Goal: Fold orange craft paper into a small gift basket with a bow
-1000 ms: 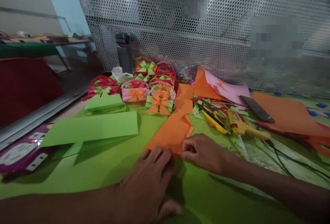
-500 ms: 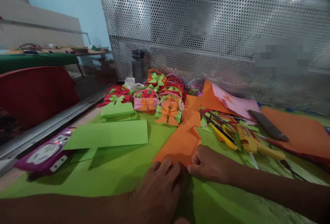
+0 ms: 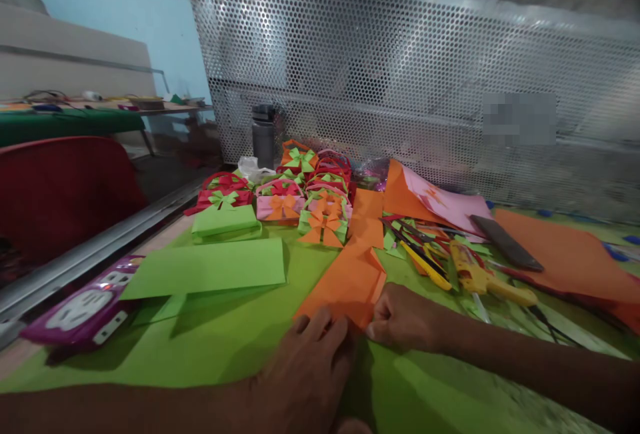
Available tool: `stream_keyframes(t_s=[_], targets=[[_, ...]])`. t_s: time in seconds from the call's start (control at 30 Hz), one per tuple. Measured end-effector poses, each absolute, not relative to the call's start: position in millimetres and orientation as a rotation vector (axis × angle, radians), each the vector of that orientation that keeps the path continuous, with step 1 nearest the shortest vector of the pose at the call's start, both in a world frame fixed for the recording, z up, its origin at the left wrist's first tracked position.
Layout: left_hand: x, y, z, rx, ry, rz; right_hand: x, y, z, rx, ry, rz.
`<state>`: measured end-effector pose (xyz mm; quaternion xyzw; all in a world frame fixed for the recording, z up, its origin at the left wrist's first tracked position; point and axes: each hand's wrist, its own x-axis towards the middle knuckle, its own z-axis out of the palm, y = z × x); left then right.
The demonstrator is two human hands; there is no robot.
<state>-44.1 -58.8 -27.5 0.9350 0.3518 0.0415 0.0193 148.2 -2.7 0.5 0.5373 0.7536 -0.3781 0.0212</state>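
Observation:
A folded piece of orange paper (image 3: 336, 282) lies on the green sheet covering the table, its far right corner creased into a point. My left hand (image 3: 311, 364) curls over its near end, fingers bent and thumb mostly hidden beneath. At the paper's right edge, my right hand (image 3: 403, 317) is closed, thumb and forefinger pinched against that edge. Just beyond lies another orange paper strip (image 3: 367, 211). A folded light green paper (image 3: 210, 267) rests to the left of my left hand.
Small paper bags with bows (image 3: 280, 204) stand at the back, near a dark bottle (image 3: 263, 137). On the right are a yellow glue gun (image 3: 473, 274), a yellow cutter (image 3: 425, 264) and a dark phone (image 3: 505, 241). A purple power strip (image 3: 83, 307) sits left. Perforated metal (image 3: 320, 41) rises behind.
The view has shifted slightly, so the scene sits a little lower and further left. Both hands stay at the orange paper with almost the same grip.

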Motion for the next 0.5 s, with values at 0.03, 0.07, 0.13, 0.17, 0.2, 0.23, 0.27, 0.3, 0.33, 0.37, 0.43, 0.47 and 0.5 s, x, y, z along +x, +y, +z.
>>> stream_keyframes(t_s=[0.03, 0.07, 0.13, 0.17, 0.2, 0.23, 0.27, 0.3, 0.33, 0.37, 0.43, 0.47, 0.5], targets=[[-45, -58, -29, 2.901, 1.088, 0.157, 149, -3, 0, 1.667, 2.341, -1.173], [-45, -58, -30, 2.902, 1.081, 0.180, 149, -3, 0, 1.671, 2.341, -1.173], [-46, -58, -30, 2.904, 1.061, 0.210, 149, -3, -1, 1.678, 2.343, -1.168], [-47, -59, -30, 2.898, 1.055, 0.219, 149, -4, -1, 1.679, 2.347, -1.164], [-47, -60, -28, 2.885, 1.053, 0.224, 149, -4, -1, 1.679, 2.351, -1.159], [-48, -61, -26, 2.865, 1.055, 0.225, 150, -4, -1, 1.679, 2.355, -1.156], [-48, -63, -23, 2.844, 1.059, 0.217, 149, -5, -1, 1.680, 2.360, -1.152], [-48, -64, -21, 2.827, 1.065, 0.206, 149, -5, -1, 1.684, 2.362, -1.150], [-48, -65, -19, 2.814, 1.070, 0.201, 149, -6, -1, 1.689, 2.363, -1.148], [-48, -66, -17, 2.806, 1.070, 0.203, 149, -6, -1, 1.697, 2.364, -1.146], [-48, -68, -15, 2.800, 1.071, 0.224, 148, -6, -1, 1.712, 2.367, -1.140], [-48, -68, -14, 2.802, 1.068, 0.235, 148, -6, -1, 1.717, 2.368, -1.138], [-48, -68, -14, 2.805, 1.068, 0.241, 148, -6, -1, 1.720, 2.367, -1.136]])
